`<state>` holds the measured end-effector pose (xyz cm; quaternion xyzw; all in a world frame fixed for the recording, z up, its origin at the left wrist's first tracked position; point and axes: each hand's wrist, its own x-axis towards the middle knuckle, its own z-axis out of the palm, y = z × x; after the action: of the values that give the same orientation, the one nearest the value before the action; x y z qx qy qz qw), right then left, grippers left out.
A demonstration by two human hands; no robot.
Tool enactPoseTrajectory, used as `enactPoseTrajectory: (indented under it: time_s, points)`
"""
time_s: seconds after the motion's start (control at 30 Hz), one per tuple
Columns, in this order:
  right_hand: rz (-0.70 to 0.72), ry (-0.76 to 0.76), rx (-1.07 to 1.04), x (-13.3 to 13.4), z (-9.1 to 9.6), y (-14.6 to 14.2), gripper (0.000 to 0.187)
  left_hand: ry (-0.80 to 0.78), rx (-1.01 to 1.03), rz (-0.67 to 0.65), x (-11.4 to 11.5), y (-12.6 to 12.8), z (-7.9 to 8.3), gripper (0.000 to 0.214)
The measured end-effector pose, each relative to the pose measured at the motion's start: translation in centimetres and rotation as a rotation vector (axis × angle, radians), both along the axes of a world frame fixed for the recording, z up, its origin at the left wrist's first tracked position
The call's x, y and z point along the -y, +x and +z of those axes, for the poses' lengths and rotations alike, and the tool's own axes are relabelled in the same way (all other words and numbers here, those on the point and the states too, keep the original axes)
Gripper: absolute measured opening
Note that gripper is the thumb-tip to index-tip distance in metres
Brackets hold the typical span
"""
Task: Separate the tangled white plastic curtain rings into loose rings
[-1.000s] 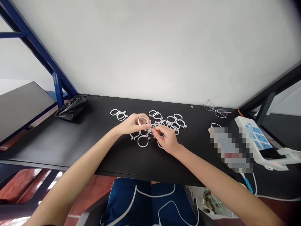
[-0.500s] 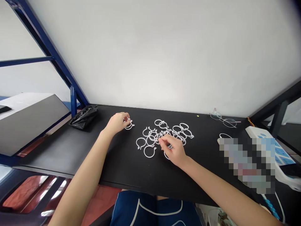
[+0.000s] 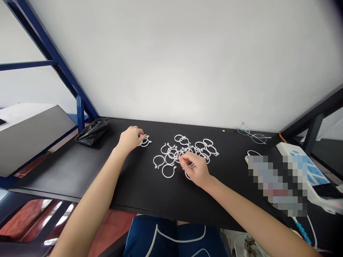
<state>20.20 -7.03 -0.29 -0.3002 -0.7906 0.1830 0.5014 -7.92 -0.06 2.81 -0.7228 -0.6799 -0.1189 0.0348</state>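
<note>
Away from the white rings point(image 3: 176, 154) heaped just below centre frame, the left hand point(image 3: 130, 138) has moved since 1 second ago to a small ring cluster point(image 3: 145, 143) left of centre, fingers curled, their hold hidden. At the heap, the right hand point(image 3: 197, 168) pinches thumb and forefinger nearly together, any hold unclear. A black bag point(image 3: 92, 132) lies mid-left and glasses point(image 3: 249, 135) mid-right on the black table point(image 3: 139, 189).

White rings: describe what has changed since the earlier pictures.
The left hand moved leftward with a ring, from the main pile to the smaller group; whether it let go is unclear. The right hand stayed by the main pile; glasses and black bag stayed put.
</note>
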Motion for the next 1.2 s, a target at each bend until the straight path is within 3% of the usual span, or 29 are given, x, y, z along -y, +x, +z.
enactPoseTrajectory:
  time_s: [0.13, 0.23, 0.37, 0.5, 0.8, 1.2]
  points:
    - [0.005, -0.006, 0.003, 0.0, -0.3, 0.0, 0.019, 0.142, 0.059, -0.003, 0.1, 0.8, -0.1, 0.023]
    - [0.011, -0.012, 0.009, 0.0, -0.3, -0.1, 0.019, 0.198, 0.132, -0.124, 0.5, 2.3, -0.3, 0.022]
    - [0.005, -0.005, 0.018, 0.0, -0.1, -0.1, 0.019, 0.099, 0.151, -0.393, 1.6, 4.9, -0.9, 0.024]
    - [0.004, -0.007, 0.021, 0.1, 0.0, -0.1, 0.017, 0.018, 0.116, -0.534, 2.4, 6.4, -1.6, 0.025]
    - [0.006, -0.016, 0.013, 0.0, -0.2, -0.1, 0.019, -0.064, 0.139, -0.484, 1.3, 4.8, -1.7, 0.025]
    - [0.03, -0.007, 0.002, 0.1, -0.2, 0.0, 0.015, 0.034, 0.274, -0.616, 0.8, 5.2, -2.9, 0.02]
